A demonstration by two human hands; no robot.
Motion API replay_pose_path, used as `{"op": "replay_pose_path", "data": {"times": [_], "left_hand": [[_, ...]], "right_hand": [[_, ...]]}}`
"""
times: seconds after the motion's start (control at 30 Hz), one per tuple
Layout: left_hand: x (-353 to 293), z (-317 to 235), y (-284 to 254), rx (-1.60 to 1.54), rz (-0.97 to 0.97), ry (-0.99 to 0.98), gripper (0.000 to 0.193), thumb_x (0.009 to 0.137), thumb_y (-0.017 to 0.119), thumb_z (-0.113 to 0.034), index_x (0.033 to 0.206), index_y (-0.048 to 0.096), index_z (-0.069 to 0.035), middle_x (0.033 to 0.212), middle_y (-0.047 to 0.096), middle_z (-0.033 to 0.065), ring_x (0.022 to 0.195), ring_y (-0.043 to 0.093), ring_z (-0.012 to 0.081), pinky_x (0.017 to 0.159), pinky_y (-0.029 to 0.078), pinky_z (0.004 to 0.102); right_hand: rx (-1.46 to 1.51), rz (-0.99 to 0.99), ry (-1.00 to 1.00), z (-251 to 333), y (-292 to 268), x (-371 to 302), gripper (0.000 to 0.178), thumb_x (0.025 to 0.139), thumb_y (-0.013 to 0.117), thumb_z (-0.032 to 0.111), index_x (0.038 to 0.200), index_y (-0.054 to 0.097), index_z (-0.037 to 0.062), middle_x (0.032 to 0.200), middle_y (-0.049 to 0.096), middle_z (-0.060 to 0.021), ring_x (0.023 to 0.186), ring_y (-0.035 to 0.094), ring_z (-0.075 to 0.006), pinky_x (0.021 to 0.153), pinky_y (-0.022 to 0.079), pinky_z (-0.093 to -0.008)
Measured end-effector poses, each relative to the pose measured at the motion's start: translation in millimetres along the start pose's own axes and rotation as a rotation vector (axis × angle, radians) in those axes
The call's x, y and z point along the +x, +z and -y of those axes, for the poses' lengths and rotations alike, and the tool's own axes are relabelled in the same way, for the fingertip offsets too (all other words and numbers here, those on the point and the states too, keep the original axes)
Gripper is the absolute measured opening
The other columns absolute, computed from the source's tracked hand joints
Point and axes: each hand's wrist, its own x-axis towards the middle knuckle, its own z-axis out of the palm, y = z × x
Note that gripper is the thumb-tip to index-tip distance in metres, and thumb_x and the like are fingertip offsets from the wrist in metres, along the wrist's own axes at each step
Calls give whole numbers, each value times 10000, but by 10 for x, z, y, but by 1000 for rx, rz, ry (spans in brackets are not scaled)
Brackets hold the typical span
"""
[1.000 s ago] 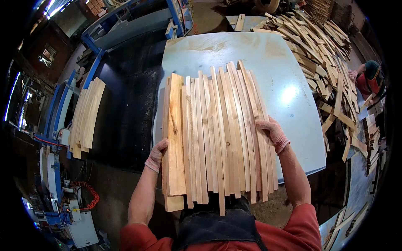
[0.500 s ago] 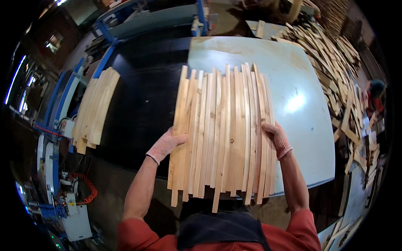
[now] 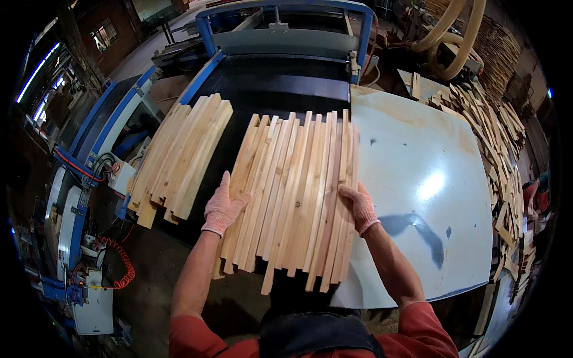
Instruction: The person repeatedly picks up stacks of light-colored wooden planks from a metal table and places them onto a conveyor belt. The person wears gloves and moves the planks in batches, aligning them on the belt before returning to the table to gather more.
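A row of long, narrow wood strips (image 3: 295, 191) lies side by side in front of me, over the black belt (image 3: 268, 86), with uneven ends jutting past the near edge. At its left side my left hand (image 3: 225, 207), in a pale pink knitted glove, presses in with the thumb over the outer strips. My right hand (image 3: 360, 207), gloved alike, grips the opposite side with its thumb on top and its fingers partly hidden. Squeezed between both hands, the strips stay together as one batch. A second batch of wood strips (image 3: 185, 155) rests on the belt further left.
A pale, glossy tabletop (image 3: 424, 143) adjoins the belt on the right. Beyond it lies a heap of loose wood pieces (image 3: 486, 143). A blue machine frame (image 3: 206, 36) spans the belt's far end. At left hangs a coiled orange hose (image 3: 125, 268). Another person (image 3: 537, 197) is at far right.
Both hands have shifted the strips left, from partly over the pale tabletop to over the black belt. The head view has turned, so more of the machine frame shows.
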Motion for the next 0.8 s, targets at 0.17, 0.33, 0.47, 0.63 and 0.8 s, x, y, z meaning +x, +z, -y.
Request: {"op": "replay_pose_path", "data": {"times": [0.17,0.33,0.47,0.63,0.8], "left_hand": [[240,688,-298,292,-238,185,798,992,678,-543,1642,498,-116,1688,437,235,1553,383,443,1283,314,546],[235,1059,-578,285,-262,264,717,1012,658,-479,1568,565,-36,1674,462,225,1555,389,435,1294,305,541],[95,1233,-765,295,-203,148,736,1030,629,-456,1601,505,-9,1699,418,230,1602,325,423,1334,233,531],[116,1523,-319,392,-259,186,912,1024,613,-543,1693,312,-1,1775,271,230,1666,176,413,1367,66,539],[64,1401,-433,307,-209,161,964,1023,605,-575,1707,260,9,1787,237,237,1672,145,427,1365,45,557]], "right_hand": [[27,9,42,-349,799,315,405,983,749,158,1342,616,24,1158,733,-116,1020,736,-249,934,611,-395],[-369,35,-67,-616,1080,536,458,1047,680,311,1365,599,-7,1197,730,-178,1077,732,-318,963,594,-438],[-1949,268,-155,92,1252,336,545,1033,524,698,1342,739,305,1266,735,-315,1128,731,-418,963,585,-460],[-1971,3,-5,518,1863,556,788,932,674,714,1094,800,-47,1104,787,-247,988,784,-384,872,614,-461],[-1483,236,-741,121,2793,1198,688,991,704,490,1475,615,10,1437,656,-259,1341,624,-434,1150,486,-473]]}}
